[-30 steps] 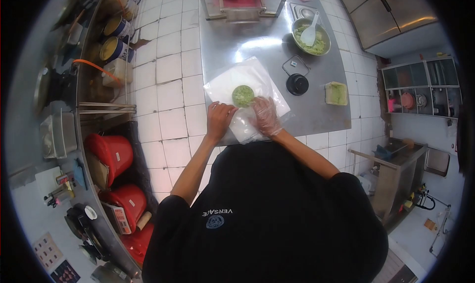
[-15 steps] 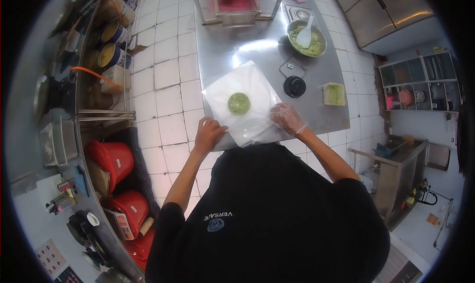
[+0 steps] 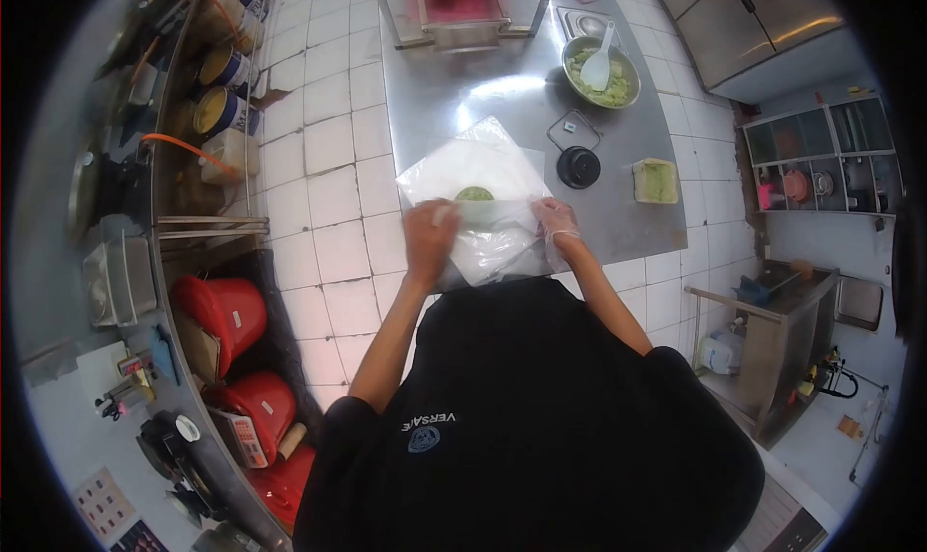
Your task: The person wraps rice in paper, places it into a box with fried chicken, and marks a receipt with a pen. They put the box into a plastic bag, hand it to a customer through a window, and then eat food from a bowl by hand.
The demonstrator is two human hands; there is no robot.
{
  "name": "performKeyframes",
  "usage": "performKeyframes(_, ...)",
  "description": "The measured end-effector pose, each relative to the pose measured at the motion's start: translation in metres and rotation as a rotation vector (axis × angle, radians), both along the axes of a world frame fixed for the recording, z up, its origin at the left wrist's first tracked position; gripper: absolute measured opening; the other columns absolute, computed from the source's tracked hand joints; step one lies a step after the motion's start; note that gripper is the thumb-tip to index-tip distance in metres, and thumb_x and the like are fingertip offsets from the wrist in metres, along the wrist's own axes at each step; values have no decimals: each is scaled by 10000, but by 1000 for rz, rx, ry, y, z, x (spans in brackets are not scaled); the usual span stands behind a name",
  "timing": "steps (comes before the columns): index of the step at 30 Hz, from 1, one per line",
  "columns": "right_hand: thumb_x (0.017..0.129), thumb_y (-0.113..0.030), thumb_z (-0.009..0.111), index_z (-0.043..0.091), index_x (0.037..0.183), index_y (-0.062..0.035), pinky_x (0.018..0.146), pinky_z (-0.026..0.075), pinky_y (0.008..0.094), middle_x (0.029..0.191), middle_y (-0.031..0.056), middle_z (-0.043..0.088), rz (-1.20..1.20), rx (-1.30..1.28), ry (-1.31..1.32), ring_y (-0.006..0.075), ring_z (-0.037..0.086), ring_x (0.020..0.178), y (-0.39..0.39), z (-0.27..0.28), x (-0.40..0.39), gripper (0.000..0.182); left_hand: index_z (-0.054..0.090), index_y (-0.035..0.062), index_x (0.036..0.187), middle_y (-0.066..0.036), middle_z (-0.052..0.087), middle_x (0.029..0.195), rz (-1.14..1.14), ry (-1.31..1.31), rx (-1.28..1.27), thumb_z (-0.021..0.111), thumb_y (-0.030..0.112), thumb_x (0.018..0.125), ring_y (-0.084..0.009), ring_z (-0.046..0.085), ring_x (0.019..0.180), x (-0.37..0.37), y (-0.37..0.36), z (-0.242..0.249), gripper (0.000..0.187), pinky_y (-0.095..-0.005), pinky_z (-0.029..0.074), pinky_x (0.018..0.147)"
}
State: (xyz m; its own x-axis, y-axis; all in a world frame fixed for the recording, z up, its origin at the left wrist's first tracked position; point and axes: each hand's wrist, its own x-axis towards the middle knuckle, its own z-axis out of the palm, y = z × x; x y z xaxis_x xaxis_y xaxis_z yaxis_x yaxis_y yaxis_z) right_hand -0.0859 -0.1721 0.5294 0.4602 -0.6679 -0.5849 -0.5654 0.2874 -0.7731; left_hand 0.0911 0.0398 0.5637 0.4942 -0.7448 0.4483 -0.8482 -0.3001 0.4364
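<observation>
A round green patty (image 3: 474,194) lies on a stack of white and clear plastic sheets (image 3: 463,156) at the near edge of the steel table. One clear sheet is lifted and stretched between my hands, and it covers the patty's near part. My left hand (image 3: 430,238), bare and slightly blurred, is closed on the sheet's left side. My right hand (image 3: 558,226), in a clear plastic glove, pinches the sheet's right side.
Right of the sheets stand a black round press (image 3: 577,167) with a wire handle and a tub (image 3: 656,181) of green mixture. Farther back is a bowl (image 3: 630,96) with green mash and a white paddle (image 3: 596,69). A metal rack (image 3: 470,36) stands at the far end.
Both hands have moved forward, the left also rightward, raising a clear sheet from the near side partly over the patty. Before, the patty was fully uncovered.
</observation>
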Motion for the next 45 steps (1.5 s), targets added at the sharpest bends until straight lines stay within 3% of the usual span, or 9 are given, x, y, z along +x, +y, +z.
performKeyframes(9,814,-245,683,629,1133,-53,924,479,453,1081,199,669,235,-1318,26,372,623,1059,-58,-35,71,376,658,147,1125,-5,623,1125,-257,-122,132,689,107,808,-224,557,1073,-3,-18,-8,322,-486,348,1027)
performKeyframes(12,800,-273,712,637,1121,-66,909,493,446,1073,189,677,486,-951,415,360,637,1033,-77,2,97,388,664,147,1127,-5,627,1087,-282,-150,118,672,104,809,-219,568,1042,0,-28,-9,321,-490,346,1028)
performKeyframes(18,776,-274,737,636,1112,-50,838,520,403,992,177,691,459,-749,249,321,673,895,-84,4,93,417,676,140,1064,-16,628,1027,-281,-108,149,646,120,843,-215,581,1019,6,-48,-7,224,-484,357,1018)
performKeyframes(20,826,-248,704,643,1115,-71,845,514,397,1013,127,695,267,-631,76,261,665,924,-74,26,75,344,659,127,1042,-26,621,1018,-284,-101,132,609,127,853,-210,578,1012,9,-50,-10,196,-483,347,1023)
performKeyframes(24,945,-412,558,623,1101,-56,836,532,415,1062,124,640,-542,396,-995,286,630,937,-54,105,-3,394,653,120,1030,-29,620,1008,-280,-63,112,598,129,857,-210,575,1006,6,-50,-9,182,-489,345,1023)
performKeyframes(29,961,-452,528,594,1147,-65,822,539,342,1070,142,624,-737,357,-1478,259,635,923,-95,118,-86,434,657,118,1020,-30,623,986,-278,-46,96,610,130,849,-215,576,996,5,-50,-9,177,-493,344,1024)
performKeyframes(34,938,-396,603,620,1122,-49,794,538,332,985,140,653,9,-297,-376,184,643,943,-99,126,26,393,675,127,1010,-23,623,972,-286,-41,104,639,139,845,-215,576,982,4,-53,-4,169,-482,346,1021)
performKeyframes(37,833,-343,721,626,1167,-45,869,521,396,1154,137,675,505,-950,-139,280,671,1012,-136,13,99,458,704,145,1003,-11,622,980,-285,-61,113,683,152,846,-209,571,975,7,-56,-4,159,-462,356,1010)
performKeyframes(45,806,-282,706,691,1051,-82,865,509,405,1073,172,694,1111,-880,396,346,663,1007,-137,21,139,317,685,154,972,-7,630,966,-241,-34,71,641,162,840,-204,588,976,9,-59,-10,139,-509,325,1042)
